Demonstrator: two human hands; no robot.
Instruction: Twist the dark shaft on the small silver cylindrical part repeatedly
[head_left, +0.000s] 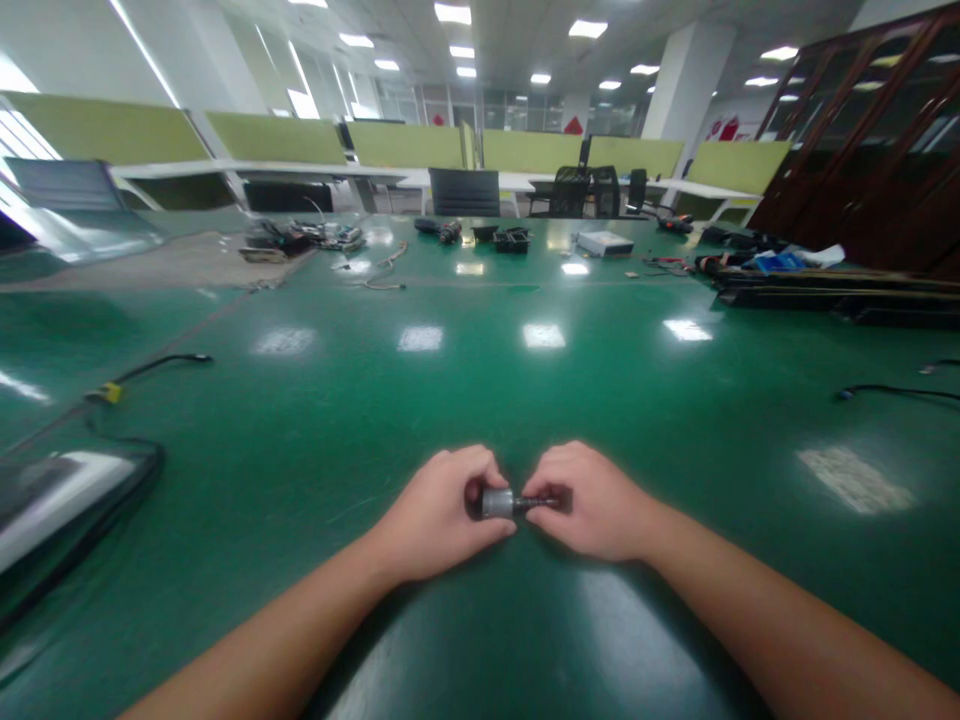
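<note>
Low in the middle of the head view, both hands meet over the green table (480, 390). A small silver cylinder with a dark end (498, 503) lies in the grip of my left hand (446, 510), whose thumb and fingers close around it. From the cylinder's right end a thin dark shaft (531, 503) sticks out sideways. My right hand (596, 500) pinches this shaft between thumb and fingers, hiding part of it. The piece looks like a small motor with a shaft, but its exact kind is not clear. It is held level, close to the tabletop.
A pale flat device with a black cable (82, 545) lies at the left edge. Another black cable (169, 360) is behind it. Tangled electronics (300, 240), a power drill (442, 230), a white box (604, 243) and dark bars (825, 292) line the far side. Cables (892, 391) lie right.
</note>
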